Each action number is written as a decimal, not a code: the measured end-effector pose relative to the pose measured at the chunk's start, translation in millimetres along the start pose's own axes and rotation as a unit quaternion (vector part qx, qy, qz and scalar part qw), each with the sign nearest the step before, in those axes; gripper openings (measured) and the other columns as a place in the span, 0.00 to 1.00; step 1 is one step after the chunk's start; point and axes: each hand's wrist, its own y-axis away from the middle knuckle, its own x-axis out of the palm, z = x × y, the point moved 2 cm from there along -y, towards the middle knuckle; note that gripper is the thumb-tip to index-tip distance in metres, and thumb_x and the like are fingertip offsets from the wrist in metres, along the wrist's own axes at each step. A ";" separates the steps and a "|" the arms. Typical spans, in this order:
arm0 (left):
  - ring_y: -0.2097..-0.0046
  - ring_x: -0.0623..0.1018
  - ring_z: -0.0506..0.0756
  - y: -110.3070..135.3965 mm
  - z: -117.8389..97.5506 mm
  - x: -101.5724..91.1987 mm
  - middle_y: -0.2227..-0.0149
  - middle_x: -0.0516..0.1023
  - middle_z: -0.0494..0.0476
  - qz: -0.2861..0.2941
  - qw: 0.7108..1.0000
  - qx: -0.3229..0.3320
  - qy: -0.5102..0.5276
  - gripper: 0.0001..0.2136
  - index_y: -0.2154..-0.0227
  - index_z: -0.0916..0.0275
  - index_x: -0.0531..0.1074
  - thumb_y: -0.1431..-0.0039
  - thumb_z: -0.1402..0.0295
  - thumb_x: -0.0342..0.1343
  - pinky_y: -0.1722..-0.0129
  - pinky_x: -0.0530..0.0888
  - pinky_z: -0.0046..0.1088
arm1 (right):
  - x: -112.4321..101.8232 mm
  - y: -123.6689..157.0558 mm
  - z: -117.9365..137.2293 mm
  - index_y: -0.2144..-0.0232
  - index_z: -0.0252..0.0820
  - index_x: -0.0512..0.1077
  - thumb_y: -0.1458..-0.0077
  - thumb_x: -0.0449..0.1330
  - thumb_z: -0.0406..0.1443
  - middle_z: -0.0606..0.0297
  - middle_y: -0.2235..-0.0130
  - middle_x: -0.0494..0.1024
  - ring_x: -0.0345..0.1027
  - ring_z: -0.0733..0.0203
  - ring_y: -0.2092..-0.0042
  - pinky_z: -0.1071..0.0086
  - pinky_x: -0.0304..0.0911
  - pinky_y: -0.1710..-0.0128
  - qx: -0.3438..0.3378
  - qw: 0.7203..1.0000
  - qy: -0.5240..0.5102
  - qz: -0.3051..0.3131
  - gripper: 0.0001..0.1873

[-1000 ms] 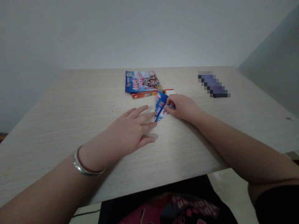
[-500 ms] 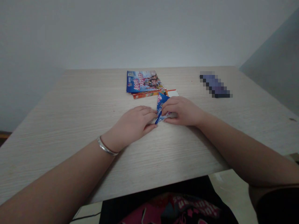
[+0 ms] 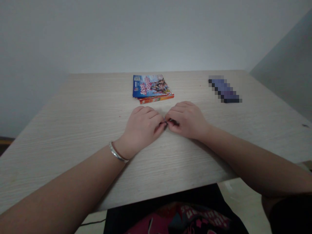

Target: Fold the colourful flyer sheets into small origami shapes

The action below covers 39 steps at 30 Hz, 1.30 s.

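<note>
A left hand [image 3: 143, 127] and right hand [image 3: 188, 121] meet, each grip pinched on a small, dark, mostly hidden piece of paper [image 3: 166, 121] between them, over a pale wood-grain tabletop [image 3: 85, 113], near a stack of glossy blue-and-orange leaflets [image 3: 151, 86].

Pale wood-grain rectangular table [image 3: 80, 104]: far edge next to plain grey-white wall [image 3: 156, 35]. Dark blue-purple oblong object [image 3: 225, 91], pixelated, details unreadable: lying at the table's far right. Small dark mark [image 3: 305, 125]: right side of tabletop. Thin black cable [image 3: 94, 223]: below the near edge, left. Pale glossy floor [image 3: 232, 196]: visible near right.
</note>
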 end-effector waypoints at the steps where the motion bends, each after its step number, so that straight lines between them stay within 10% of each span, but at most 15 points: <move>1: 0.65 0.75 0.59 0.0 -0.4 -0.5 0.70 0.79 0.58 -0.008 1.000 0.001 0.001 0.13 0.71 0.62 0.75 0.33 0.65 0.51 0.62 0.69 0.40 | -0.5 -0.3 1.8 0.70 0.42 0.75 0.45 0.57 0.32 0.64 0.68 0.80 0.71 0.56 0.63 0.62 0.58 0.59 0.008 1.000 0.002 0.002 0.07; 12: 0.66 0.72 0.57 1.6 4.8 -3.3 0.72 0.76 0.55 -0.026 0.999 0.007 0.024 0.12 0.75 0.61 0.71 0.35 0.67 0.51 0.63 0.65 0.38 | -4.8 1.3 -12.9 0.73 0.43 0.71 0.51 0.57 0.32 0.64 0.69 0.77 0.67 0.58 0.66 0.64 0.55 0.63 0.102 0.994 -0.047 0.001 0.03; 35: 0.67 0.71 0.55 4.4 20.2 -7.7 0.72 0.73 0.56 0.041 0.997 0.032 0.052 0.13 0.76 0.61 0.69 0.35 0.68 0.49 0.65 0.66 0.34 | -18.2 30.2 -82.9 0.72 0.43 0.74 0.51 0.58 0.33 0.63 0.67 0.80 0.73 0.56 0.65 0.64 0.60 0.63 0.082 0.995 -0.011 0.055 0.04; 39: 0.65 0.72 0.55 8.2 25.4 -4.5 0.70 0.72 0.57 0.017 0.996 -0.001 0.086 0.12 0.74 0.62 0.69 0.35 0.69 0.48 0.65 0.68 0.32 | -18.9 35.4 -90.5 0.71 0.43 0.74 0.49 0.59 0.33 0.62 0.67 0.80 0.73 0.55 0.64 0.63 0.62 0.62 0.129 0.991 -0.031 -0.016 0.04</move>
